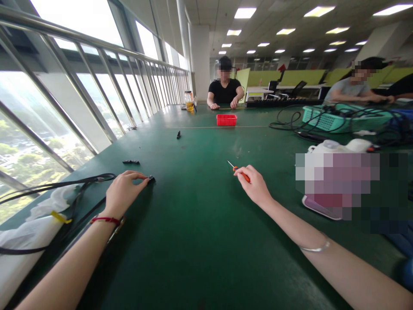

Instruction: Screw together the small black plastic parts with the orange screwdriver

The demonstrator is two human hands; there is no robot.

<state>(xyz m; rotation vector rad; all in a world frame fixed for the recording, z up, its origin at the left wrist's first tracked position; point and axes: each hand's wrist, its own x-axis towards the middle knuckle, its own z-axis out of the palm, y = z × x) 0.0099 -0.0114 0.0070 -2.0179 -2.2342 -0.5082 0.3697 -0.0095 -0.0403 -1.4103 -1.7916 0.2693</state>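
Observation:
My left hand (125,191) pinches a small black piece (151,178) between thumb and fingertips, low over the green table (193,224); its exact kind is too small to make out. My right hand (253,185) is closed around the orange handle of a screwdriver (245,176), whose thin metal shaft points away and to the left. Beyond my left hand lies a dark, narrow strip (130,162). Farther off, another small black piece (178,134) rests on the table.
Black cables (87,180) and white plastic wrapping (38,228) lie at left, near a metal railing (87,41). A red basket (226,120) stands ahead. A teal basket (332,118) with cables and a partly blurred pinkish package (335,172) occupy the right. Two people sit beyond.

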